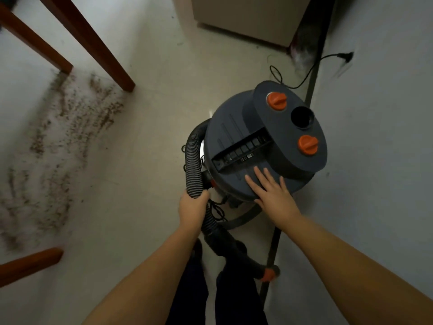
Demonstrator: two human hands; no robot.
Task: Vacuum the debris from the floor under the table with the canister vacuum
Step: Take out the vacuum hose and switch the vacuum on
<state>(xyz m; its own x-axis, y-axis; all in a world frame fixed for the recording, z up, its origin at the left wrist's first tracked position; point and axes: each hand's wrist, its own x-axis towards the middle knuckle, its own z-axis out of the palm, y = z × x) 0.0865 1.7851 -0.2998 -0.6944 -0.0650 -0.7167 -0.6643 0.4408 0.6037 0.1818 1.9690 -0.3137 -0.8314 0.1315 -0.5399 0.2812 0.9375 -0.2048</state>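
The view looked down from head height onto a pale tiled floor (145,141). Much was cut off: the wooden table showed only as three reddish-brown legs, two slanting in from the top left (93,45) (35,41) and one (28,263) at the lower left edge, with the tabletop out of frame. Between those legs lay the debris (63,141), a wide scatter of small brown crumbs, blurred so that single pieces were hard to make out and running off the left edge.

Right of centre, well apart from the debris, stood the dark grey round canister vacuum (264,139), seen from above. Its lid carried two orange knobs (277,100) (308,144), one open black round port (302,118) between them, and one recessed carry handle. Its body below the lid was mostly hidden.

One black ribbed hose (193,158) curved out from the canister's left side and down to an orange-tipped end near the wall. The left hand (193,208) was wrapped around this hose, fingers curled tight on it, their tips hidden behind it. The right hand (273,190) lay flat on the near rim of the lid, fingers straight and slightly spread, gripping nothing.

One thin black power cord (302,77) ran from behind the canister to a plug in the grey wall (386,137). A beige cabinet (248,17) was cropped at the top. Dark trouser legs showed between the two bare forearms; the feet were hard to tell.
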